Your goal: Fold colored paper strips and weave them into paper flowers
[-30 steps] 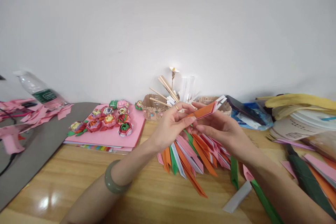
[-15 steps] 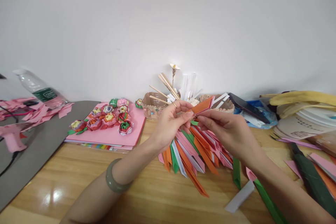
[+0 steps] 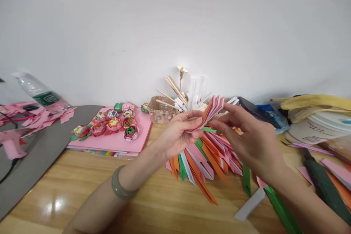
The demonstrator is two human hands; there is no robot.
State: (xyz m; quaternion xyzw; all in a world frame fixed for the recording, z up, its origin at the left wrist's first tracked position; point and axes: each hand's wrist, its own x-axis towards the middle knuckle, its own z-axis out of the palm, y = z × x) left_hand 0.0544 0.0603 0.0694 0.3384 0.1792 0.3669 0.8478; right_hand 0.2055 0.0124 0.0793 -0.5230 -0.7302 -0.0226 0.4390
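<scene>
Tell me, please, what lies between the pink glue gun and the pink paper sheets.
The head view shows the grey mat between the glue gun and the pink sheets.

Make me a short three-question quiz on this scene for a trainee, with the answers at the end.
1. Multiple choice: what colour is the top sheet under most of the flowers?
A) Green
B) Pink
C) Grey

2. True or false: the bangle is on the left arm.

3. Short answer: which hand grips the folded papers, and where is its thumb?

Key:
1. B, pink.
2. True.
3. The left hand, with its thumb on top of the folded papers.
</scene>
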